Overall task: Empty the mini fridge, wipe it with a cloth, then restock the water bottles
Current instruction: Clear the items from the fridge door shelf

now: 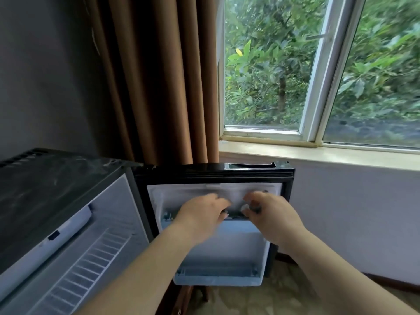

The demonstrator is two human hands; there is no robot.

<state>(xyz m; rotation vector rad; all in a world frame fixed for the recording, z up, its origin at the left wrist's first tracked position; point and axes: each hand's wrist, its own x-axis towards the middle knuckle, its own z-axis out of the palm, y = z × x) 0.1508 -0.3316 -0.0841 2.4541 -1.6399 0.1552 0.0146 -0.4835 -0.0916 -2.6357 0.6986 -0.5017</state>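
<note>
I am seeing the mini fridge [56,189] standing open, its door [213,171] swung out below the window [311,87]. The left hand [204,212] and right hand [270,212] are reaching into the door's upper shelf [168,217], fingers curling; blur is hiding whether they are gripping anything.

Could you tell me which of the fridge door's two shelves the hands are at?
The upper shelf: the left hand and right hand reach it; the lower shelf is untouched.

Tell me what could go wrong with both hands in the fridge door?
The left hand and right hand both work at the upper door shelf, and what they touch is blurred; something small could slip and fall to the lower door shelf. Pressing on the open door might strain it.
</note>
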